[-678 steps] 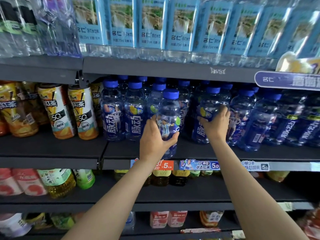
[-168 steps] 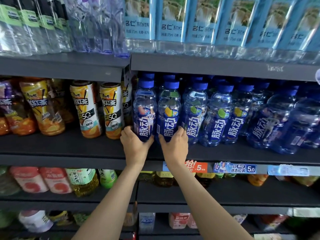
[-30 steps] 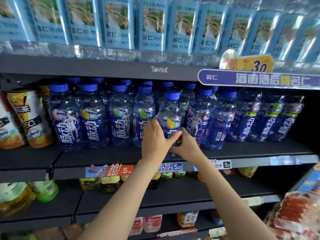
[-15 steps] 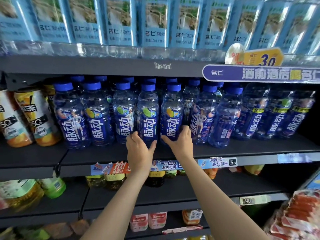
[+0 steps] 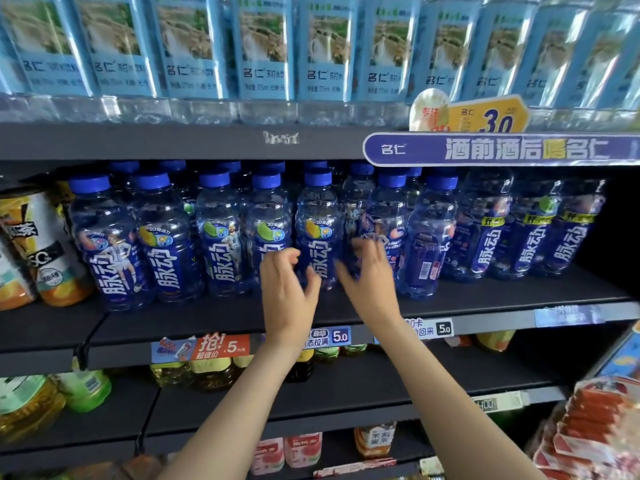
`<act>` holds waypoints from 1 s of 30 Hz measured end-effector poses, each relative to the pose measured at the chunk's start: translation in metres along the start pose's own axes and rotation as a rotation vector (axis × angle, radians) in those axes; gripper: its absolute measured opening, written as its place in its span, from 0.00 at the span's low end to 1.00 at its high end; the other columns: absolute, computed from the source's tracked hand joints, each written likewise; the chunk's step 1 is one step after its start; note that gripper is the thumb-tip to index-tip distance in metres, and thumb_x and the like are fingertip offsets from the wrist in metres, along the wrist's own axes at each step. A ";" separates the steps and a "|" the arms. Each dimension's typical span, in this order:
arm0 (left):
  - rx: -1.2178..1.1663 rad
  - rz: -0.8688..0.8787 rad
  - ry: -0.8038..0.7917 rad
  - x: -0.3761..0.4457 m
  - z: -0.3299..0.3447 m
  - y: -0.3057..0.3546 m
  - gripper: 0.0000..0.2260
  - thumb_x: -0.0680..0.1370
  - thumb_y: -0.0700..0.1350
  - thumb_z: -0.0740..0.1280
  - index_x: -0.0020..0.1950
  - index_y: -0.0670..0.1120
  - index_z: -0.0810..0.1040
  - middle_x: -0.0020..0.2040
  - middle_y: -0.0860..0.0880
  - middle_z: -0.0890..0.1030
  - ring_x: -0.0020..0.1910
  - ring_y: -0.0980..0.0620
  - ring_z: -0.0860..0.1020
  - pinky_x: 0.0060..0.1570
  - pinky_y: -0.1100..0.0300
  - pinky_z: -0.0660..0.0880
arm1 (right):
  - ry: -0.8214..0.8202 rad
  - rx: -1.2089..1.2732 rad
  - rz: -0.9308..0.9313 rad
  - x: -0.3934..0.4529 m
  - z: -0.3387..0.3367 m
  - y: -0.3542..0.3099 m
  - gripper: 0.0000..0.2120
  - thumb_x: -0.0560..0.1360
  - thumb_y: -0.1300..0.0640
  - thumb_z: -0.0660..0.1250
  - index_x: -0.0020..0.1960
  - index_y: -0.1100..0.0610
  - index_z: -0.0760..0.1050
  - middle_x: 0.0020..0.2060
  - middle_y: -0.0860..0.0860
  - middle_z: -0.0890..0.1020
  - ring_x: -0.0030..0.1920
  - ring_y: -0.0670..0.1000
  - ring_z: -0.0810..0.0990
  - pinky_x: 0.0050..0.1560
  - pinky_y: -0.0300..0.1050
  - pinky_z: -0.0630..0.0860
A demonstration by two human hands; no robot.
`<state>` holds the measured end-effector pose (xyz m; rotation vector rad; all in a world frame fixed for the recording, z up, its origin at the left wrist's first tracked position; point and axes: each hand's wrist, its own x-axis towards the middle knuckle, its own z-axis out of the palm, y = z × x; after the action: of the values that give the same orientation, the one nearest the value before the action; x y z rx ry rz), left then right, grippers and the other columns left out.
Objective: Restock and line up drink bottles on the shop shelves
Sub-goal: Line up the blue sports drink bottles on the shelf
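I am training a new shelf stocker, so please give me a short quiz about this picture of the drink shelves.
1. True or false: the bottle showing its barcode stands to the right of the left hand and the right hand.
2. Which price is on the yellow tag above? A 3.0, B 5.0, C 8.0.
3. Fill in: the bottles on the middle shelf have ____ caps.
Key: 1 true; 2 A; 3 blue.

Bright, wide-angle warp, soft motion blur
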<state>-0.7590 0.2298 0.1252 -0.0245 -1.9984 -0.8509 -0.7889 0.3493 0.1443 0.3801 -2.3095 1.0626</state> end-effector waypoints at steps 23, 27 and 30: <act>0.298 -0.451 -0.046 -0.011 0.100 0.085 0.39 0.65 0.58 0.75 0.66 0.38 0.64 0.60 0.40 0.71 0.60 0.42 0.69 0.57 0.51 0.67 | -0.129 0.124 0.195 0.040 -0.101 0.142 0.39 0.65 0.58 0.76 0.68 0.66 0.60 0.61 0.60 0.71 0.63 0.60 0.70 0.61 0.51 0.69; 0.392 -0.471 -0.043 -0.012 0.095 0.088 0.38 0.66 0.60 0.74 0.66 0.39 0.66 0.59 0.41 0.70 0.61 0.42 0.68 0.56 0.49 0.67 | -0.140 0.123 0.205 0.038 -0.104 0.139 0.37 0.65 0.56 0.76 0.68 0.65 0.62 0.60 0.60 0.73 0.61 0.59 0.72 0.58 0.50 0.70; 0.384 -0.513 -0.015 -0.013 0.091 0.086 0.38 0.65 0.59 0.75 0.65 0.38 0.67 0.60 0.40 0.70 0.61 0.41 0.68 0.57 0.48 0.67 | -0.193 0.165 0.227 0.039 -0.108 0.138 0.34 0.65 0.57 0.76 0.65 0.62 0.63 0.57 0.58 0.76 0.57 0.58 0.76 0.52 0.47 0.73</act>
<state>-0.7908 0.3512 0.1331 0.7280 -2.1853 -0.7576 -0.8444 0.5201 0.1415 0.3000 -2.4869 1.3881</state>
